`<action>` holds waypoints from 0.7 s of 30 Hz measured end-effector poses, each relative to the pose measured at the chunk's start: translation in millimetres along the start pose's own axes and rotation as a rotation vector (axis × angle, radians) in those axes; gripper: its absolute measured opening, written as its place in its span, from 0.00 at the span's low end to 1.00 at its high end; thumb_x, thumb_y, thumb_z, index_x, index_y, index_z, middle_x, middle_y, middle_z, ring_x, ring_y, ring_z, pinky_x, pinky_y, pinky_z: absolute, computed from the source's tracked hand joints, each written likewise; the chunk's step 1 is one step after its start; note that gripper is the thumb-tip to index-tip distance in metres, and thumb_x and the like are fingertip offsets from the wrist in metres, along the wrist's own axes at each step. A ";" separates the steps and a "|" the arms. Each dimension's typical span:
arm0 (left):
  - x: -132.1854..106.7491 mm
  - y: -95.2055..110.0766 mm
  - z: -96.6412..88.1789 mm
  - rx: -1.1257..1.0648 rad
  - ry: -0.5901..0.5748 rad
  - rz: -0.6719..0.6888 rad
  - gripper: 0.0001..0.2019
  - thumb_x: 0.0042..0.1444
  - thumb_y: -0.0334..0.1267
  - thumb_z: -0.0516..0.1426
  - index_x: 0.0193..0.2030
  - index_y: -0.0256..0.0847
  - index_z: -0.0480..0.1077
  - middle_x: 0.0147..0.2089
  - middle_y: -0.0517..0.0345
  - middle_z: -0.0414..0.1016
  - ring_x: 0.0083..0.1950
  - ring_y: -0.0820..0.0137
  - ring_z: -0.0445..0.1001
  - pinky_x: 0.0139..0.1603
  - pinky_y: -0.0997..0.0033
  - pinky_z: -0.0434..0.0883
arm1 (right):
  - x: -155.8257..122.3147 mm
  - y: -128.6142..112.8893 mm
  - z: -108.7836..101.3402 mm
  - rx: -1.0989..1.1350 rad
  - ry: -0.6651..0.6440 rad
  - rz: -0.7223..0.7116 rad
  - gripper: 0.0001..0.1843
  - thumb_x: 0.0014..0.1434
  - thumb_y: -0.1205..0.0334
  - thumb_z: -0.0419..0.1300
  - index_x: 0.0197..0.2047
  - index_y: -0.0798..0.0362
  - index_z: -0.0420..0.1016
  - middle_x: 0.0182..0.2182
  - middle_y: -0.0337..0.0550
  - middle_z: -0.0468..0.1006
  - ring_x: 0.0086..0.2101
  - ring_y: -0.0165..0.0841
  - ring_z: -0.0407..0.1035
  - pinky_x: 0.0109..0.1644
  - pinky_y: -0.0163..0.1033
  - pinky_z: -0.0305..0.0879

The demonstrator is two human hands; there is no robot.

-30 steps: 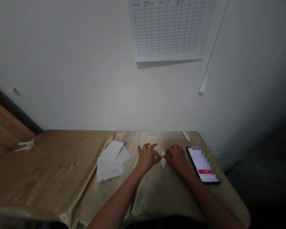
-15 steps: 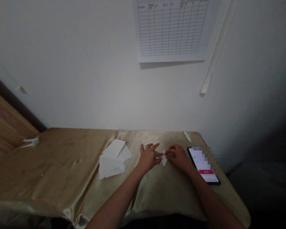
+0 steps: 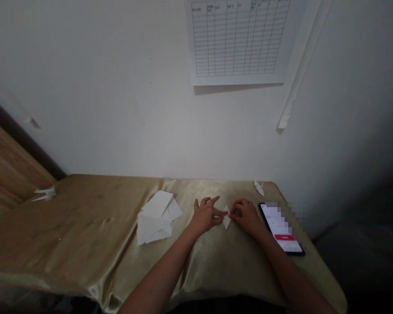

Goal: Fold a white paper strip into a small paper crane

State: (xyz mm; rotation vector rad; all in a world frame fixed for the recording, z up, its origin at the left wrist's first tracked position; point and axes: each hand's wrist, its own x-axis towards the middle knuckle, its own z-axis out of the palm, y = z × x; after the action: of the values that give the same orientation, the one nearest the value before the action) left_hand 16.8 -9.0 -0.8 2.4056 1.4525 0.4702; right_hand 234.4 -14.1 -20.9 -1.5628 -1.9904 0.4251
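Note:
A small white folded paper [image 3: 227, 224], shaped like a narrow diamond, lies on the table between my two hands. My left hand [image 3: 205, 217] holds it from the left with thumb and index finger, the index stretched across its middle; the other fingers are spread and raised. From the right, my right hand [image 3: 247, 214] has its thumb and index finger pinched at the paper's right edge, with its other fingers curled. Part of the paper is hidden under the fingertips.
Loose white paper sheets [image 3: 155, 220] lie left of my hands. A phone [image 3: 277, 222] with a lit screen rests at the right, with a small folded paper figure [image 3: 259, 188] beyond it. White scraps [image 3: 45, 193] sit far left. A gold cloth [image 3: 85, 226] covers the table against the wall.
My right thumb and index finger have shifted slightly, opening a rounder gap between them. My left index finger reaches a little further across the folded paper. The view has moved slightly.

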 end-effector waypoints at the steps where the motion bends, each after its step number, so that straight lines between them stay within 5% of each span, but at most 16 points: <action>1: 0.2 0.1 0.1 0.002 -0.002 -0.014 0.16 0.57 0.45 0.65 0.51 0.72 0.77 0.75 0.66 0.58 0.73 0.43 0.53 0.67 0.19 0.38 | 0.4 0.8 0.3 0.003 -0.004 -0.001 0.03 0.55 0.60 0.68 0.35 0.47 0.81 0.47 0.46 0.76 0.53 0.43 0.66 0.60 0.48 0.59; 21: 3.6 4.4 5.4 0.080 0.001 -0.039 0.29 0.56 0.50 0.63 0.65 0.73 0.65 0.78 0.59 0.50 0.76 0.39 0.46 0.66 0.17 0.33 | 0.3 0.0 0.4 -0.003 0.004 0.005 0.03 0.55 0.62 0.69 0.35 0.47 0.81 0.48 0.46 0.76 0.54 0.44 0.65 0.61 0.49 0.59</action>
State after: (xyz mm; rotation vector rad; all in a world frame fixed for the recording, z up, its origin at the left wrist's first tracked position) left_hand 24.1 -8.3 -3.4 2.4331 1.5434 0.4115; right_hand 234.1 -13.8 -21.1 -1.5695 -1.9853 0.4207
